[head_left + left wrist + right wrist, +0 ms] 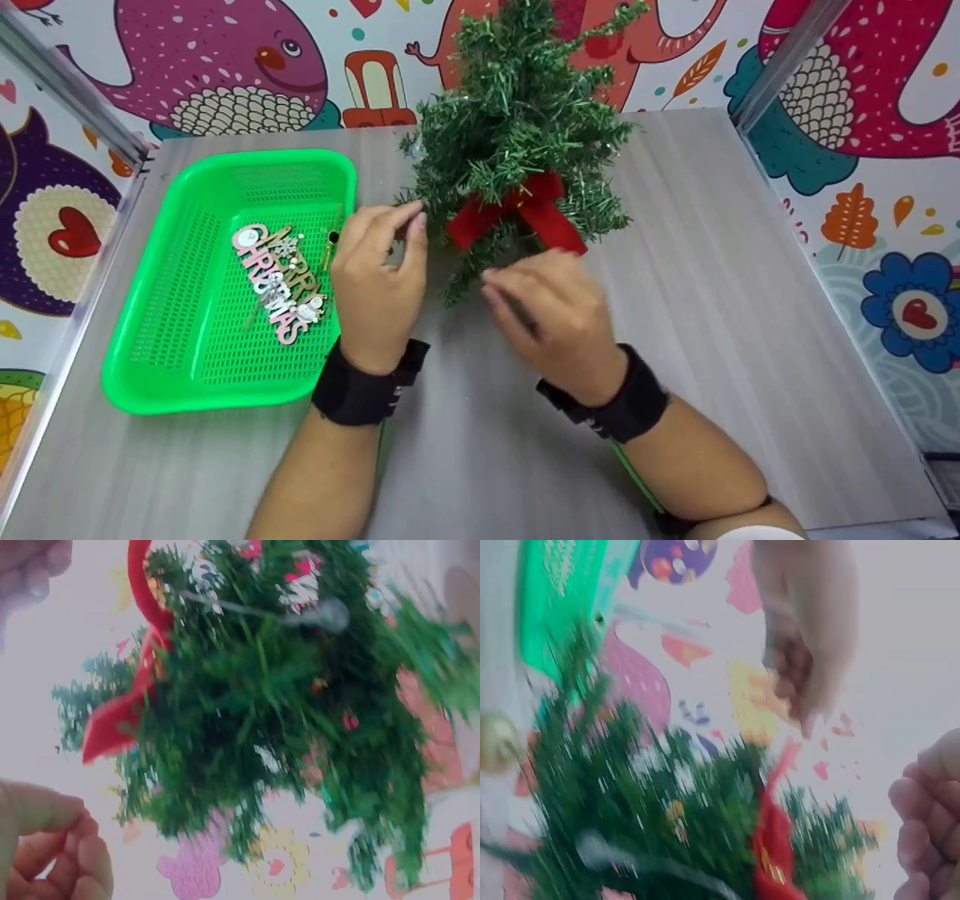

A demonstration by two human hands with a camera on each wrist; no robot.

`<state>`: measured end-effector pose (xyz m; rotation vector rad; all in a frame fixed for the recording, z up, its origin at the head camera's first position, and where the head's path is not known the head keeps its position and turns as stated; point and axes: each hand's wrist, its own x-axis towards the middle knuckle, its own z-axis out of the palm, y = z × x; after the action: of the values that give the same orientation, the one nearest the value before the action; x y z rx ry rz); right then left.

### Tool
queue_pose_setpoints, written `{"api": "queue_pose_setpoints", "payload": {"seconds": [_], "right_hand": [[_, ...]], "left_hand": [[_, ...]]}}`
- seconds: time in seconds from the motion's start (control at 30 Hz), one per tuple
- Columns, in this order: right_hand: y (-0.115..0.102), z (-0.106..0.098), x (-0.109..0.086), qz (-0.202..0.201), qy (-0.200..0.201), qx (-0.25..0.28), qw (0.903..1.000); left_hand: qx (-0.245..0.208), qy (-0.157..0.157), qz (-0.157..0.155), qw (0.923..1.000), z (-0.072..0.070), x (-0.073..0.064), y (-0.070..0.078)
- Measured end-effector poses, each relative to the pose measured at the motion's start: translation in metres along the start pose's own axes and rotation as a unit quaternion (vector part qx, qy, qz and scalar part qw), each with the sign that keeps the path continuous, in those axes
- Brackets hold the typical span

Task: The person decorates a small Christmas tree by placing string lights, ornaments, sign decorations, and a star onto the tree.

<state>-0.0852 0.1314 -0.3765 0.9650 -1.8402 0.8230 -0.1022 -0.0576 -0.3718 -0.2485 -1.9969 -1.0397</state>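
Note:
A small green artificial Christmas tree [525, 127] carries a red ribbon bow [551, 214] on its lower front branches. My left hand [379, 281] is at the bow's left, its fingers loosely bent and the thumb apart from the index finger. In front of the bow is my right hand [559, 319], also loosely bent. Nothing shows between the fingers of either hand. In the left wrist view the bow [116, 724] hangs on the branches, apart from the left hand [56, 847]. The right wrist view is blurred; there the right hand [930, 817] is beside the tree.
To the left sits a green plastic basket [139, 330] holding pink and gold "Merry Christmas" lettering [274, 281] and a thin gold item [330, 244]. A gold bauble [496, 741] appears at the right wrist view's left edge. Cartoon-printed panels [225, 67] surround the grey table [712, 300].

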Motion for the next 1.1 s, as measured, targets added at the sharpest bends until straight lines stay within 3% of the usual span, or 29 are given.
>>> {"api": "queue_pose_setpoints", "payload": {"seconds": [0.13,0.27,0.33,0.43,0.57,0.7,0.83,0.97,1.1], "right_hand": [[-0.007,0.021,-0.02,-0.017,-0.1,-0.004,0.9948],[-0.006,0.041,-0.045,-0.009,-0.195,-0.003,0.9808],[-0.005,0.049,-0.056,-0.006,-0.228,-0.003,0.9736],[-0.002,0.056,-0.065,0.004,-0.259,-0.003,0.9659],[-0.001,0.06,-0.068,0.012,-0.272,-0.002,0.9622],[0.002,0.062,-0.071,0.019,-0.278,-0.001,0.9603],[0.004,0.066,-0.075,0.024,-0.295,-0.001,0.9553],[0.003,0.07,-0.08,0.026,-0.309,-0.004,0.9507],[0.002,0.071,-0.084,0.026,-0.319,-0.007,0.9474]], "left_hand": [[0.02,-0.008,-0.037,0.9991,-0.017,0.008,-0.012],[0.041,-0.014,-0.083,0.9956,-0.041,0.03,-0.034],[0.045,-0.011,-0.121,0.9916,-0.054,0.044,-0.05],[0.056,-0.009,-0.198,0.9785,-0.069,0.063,-0.079],[0.102,-0.055,-0.274,0.9546,-0.082,0.072,-0.121],[0.162,-0.134,-0.291,0.9334,-0.085,0.063,-0.159],[0.199,-0.207,-0.305,0.9083,-0.085,0.047,-0.185],[0.222,-0.309,-0.309,0.8715,-0.085,0.037,-0.201],[0.26,-0.408,-0.282,0.8286,-0.086,0.033,-0.209]]}}
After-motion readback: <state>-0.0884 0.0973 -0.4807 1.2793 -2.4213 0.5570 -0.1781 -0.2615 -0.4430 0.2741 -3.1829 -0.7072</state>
